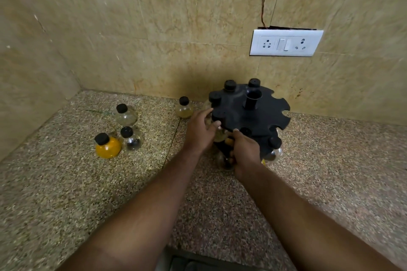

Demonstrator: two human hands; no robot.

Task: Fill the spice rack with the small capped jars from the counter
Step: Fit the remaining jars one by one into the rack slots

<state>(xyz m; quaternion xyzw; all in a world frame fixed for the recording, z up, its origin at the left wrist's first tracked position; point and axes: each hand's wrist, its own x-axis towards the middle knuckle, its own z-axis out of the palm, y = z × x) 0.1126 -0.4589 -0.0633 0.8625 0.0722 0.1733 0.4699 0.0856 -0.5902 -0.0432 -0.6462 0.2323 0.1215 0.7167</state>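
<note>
Ideally the right hand (245, 152) gripping the spice rack (259, 114) steadies it while the left hand (199, 132) slides its pinched jar (221, 135) squarely into place.

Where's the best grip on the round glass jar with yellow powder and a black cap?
Probably the round belly of the yellow-filled glass jar, hand coming from its left front: it stands upright, a clear black-capped jar crowds its right side, and a free neck should suit the edge notches of the black round rack.

Black round spice rack (253, 114) stood upright, some slots filled. Four capped jars (126, 115) stood left of it on counter (66, 182), one yellow-filled.
</note>
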